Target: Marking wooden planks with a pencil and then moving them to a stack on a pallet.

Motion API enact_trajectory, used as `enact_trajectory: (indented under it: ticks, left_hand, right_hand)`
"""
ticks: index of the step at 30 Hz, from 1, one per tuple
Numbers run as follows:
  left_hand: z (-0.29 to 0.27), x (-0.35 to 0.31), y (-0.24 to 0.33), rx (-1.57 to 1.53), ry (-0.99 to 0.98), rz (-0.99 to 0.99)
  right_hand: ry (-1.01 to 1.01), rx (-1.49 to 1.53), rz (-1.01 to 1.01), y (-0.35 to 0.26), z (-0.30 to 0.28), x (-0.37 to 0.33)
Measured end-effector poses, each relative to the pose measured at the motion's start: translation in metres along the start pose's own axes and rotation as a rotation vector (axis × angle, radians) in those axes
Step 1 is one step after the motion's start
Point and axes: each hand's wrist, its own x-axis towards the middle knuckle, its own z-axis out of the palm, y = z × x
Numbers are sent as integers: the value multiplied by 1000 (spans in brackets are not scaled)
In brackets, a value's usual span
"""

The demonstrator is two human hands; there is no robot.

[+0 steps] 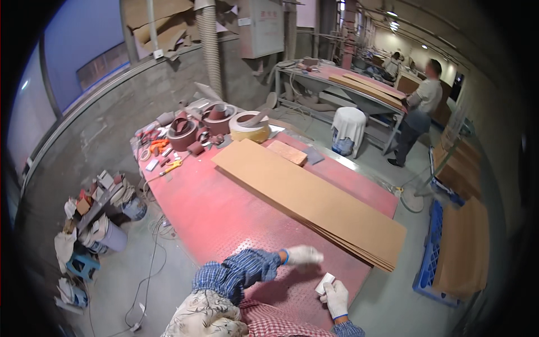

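My left hand [303, 255], in a white knit glove with a blue cuff edge, is over the red perforated table [210, 210]. It points right, near the boards' front edge; its fingers are too blurred to tell how they are set. Closer to me, my right hand [337, 299], gloved in white too, is closed on a small white block [324, 283] at the table's near right edge. A stack of long, thin brown boards [314, 199] lies slantwise across the table beyond both hands, its near right end jutting past the edge.
Rolls of sanding belt [182, 135], a tape-like roll [249, 126] and a yellow-handled tool [174, 164] crowd the far left of the table. Buckets [109, 233] and cables stand at left. Boards [463, 247] rest on a blue pallet [429, 264] at right. A person [426, 95] works at another table.
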Motion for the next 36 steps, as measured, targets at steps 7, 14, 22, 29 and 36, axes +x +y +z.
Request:
enact_trajectory:
  ticks: [7, 14, 22, 29, 36]
  left_hand:
    - [68, -100, -79, -350, -62, 51]
    - [-30, -165, -128, -81, 358, -67]
    - [-280, -272, -231, -676, 945, 59]
    - [-473, -326, -297, -784, 1220, -102]
    - [-447, -240, -210, -23, 1314, -7]
  right_hand:
    - [-136, 174, 9, 17, 72, -31]
    - [-89, 182, 71, 39, 140, -39]
    - [198, -96, 236, 42, 192, -65]
    - [346, -24, 345, 52, 244, -111]
    - [541, -361, 344, 45, 251, -126]
